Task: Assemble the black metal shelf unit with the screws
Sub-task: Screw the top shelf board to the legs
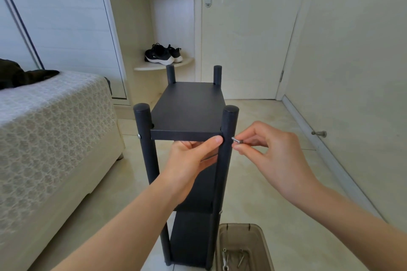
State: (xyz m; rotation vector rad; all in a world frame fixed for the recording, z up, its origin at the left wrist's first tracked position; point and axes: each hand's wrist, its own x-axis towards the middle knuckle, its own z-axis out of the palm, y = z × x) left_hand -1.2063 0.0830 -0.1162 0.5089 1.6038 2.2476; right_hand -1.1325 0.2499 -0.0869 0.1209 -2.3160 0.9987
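Partway through fixing the top board of the black shelf unit to its near right post. Standing upright on the tiled floor, just beside the bed, with four posts rising past the top board. Fitted already with a silver screw head on the outer side of the near left post. Nothing of the kind to be seen at the matching height on the near right post.

Pinching a short silver screw between thumb and forefinger of the right hand, other fingers loosely curled. Aimed level at the outer side of the near right post, tip just beside it. Hard to tell whether touching or a hair apart.

Gripping the top board with the left hand: fingers tucked under the front edge, thumb laid along that edge with its tip against the near right post. Probably holding the board at the right height.

Next, by the look of it: finding the hole in the post, which is hidden from here, then pushing the tip in straight and turning with the fingertips. Calls for keeping the board level and steady so that the holes stay in line. Probably followed by tightening with a tool from the brown tray on the floor by the foot of the unit, where a few spare screws lie.
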